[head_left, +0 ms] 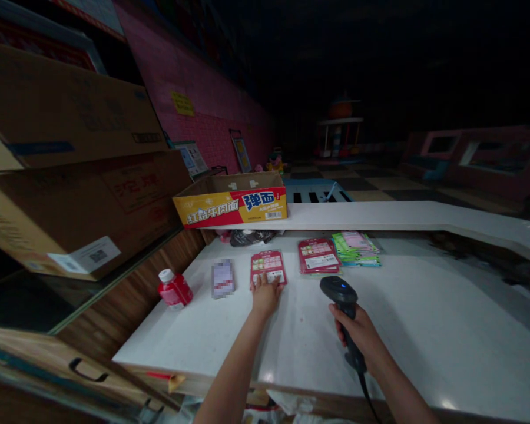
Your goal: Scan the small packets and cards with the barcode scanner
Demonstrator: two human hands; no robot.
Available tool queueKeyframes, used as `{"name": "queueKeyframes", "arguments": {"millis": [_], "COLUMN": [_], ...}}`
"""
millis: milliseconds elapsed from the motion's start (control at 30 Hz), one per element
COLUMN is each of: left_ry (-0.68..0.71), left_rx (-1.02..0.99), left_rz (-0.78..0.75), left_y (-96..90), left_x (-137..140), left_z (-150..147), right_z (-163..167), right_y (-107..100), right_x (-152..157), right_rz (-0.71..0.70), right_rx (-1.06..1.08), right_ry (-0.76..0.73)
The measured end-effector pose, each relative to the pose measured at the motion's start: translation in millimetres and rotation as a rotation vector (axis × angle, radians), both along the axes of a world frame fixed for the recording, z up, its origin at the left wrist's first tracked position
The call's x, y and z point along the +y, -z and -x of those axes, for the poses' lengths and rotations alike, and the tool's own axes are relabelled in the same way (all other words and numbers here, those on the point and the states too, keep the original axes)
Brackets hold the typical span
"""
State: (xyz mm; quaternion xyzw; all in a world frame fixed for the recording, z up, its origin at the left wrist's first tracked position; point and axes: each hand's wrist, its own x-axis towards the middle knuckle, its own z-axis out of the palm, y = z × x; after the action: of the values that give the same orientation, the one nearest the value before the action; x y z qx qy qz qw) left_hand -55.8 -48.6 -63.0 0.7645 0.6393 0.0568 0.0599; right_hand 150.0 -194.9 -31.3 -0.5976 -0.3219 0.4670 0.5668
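Note:
My left hand lies with its fingers spread on the lower part of a red flat package on the white counter. In my right hand is a black barcode scanner, gripped by its handle and raised over the counter, with a small blue light on its head and a cable running down. Beyond the scanner sits a stack of similar red packages, beside a pile of green and pink packets. To the left of my left hand lies a small pale, blurred-out rectangular item.
A red bottle with a white cap stands at the counter's left. An open yellow and red noodle carton rests on the raised white ledge behind. Large cardboard boxes are stacked on the left. A dark plastic bag lies below the carton.

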Motion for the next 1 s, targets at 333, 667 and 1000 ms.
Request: {"name": "queueKeyframes", "arguments": {"millis": [333,667,1000], "left_ry": [0.052,-0.257,-0.228], "left_rx": [-0.197,-0.462,-0.541], "left_rz": [-0.157,0.041,0.148], "left_y": [-6.0,-27.3,-9.6], "left_x": [16.5,63.5,93.3], "left_z": [-13.5,-109.2,-91.0], "right_z": [-23.6,-34.3,-41.6], "right_y": [6.9,7.7,11.2], "right_x": [3.5,-1.0,-0.2], "right_rz": [0.026,0.016,0.012], "right_rx": [0.048,0.049,0.052], "right_ry": [0.003,0.109,0.1]}}
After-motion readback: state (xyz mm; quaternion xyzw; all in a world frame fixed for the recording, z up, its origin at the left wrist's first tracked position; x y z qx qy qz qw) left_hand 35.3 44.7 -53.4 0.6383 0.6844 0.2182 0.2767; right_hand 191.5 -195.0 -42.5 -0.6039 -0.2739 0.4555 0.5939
